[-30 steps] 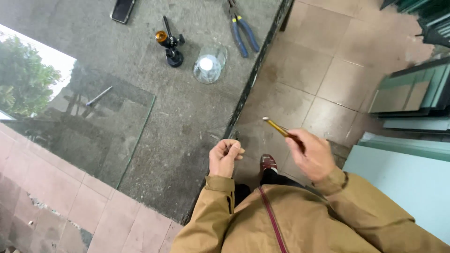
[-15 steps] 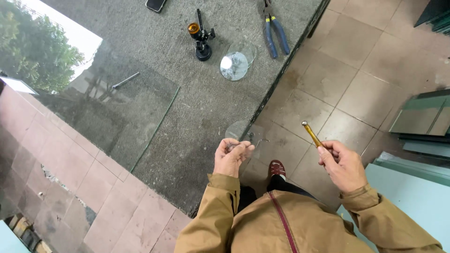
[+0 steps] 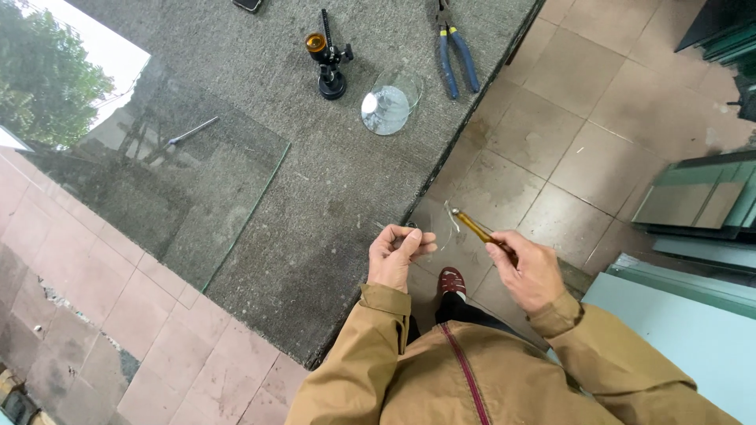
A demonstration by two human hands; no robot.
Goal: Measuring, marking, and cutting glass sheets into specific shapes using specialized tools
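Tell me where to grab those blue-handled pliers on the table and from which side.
Grip the pliers by the two blue handles, which point toward the table's near edge. Come from above on that side, closing around both together where they spread slightly. The metal jaws lie at the far end, partly cut off by the frame.

- On the desk (image 3: 331,205), a glass sheet (image 3: 157,189) lies left.
- A cutter tool (image 3: 327,59), round glass piece (image 3: 386,106) and pliers (image 3: 453,47) lie at the far side.
- Stacked panes (image 3: 701,201) rest on the floor, right.

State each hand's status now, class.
Left hand: closed on a glass piece.
Right hand: closed on a glass cutter.
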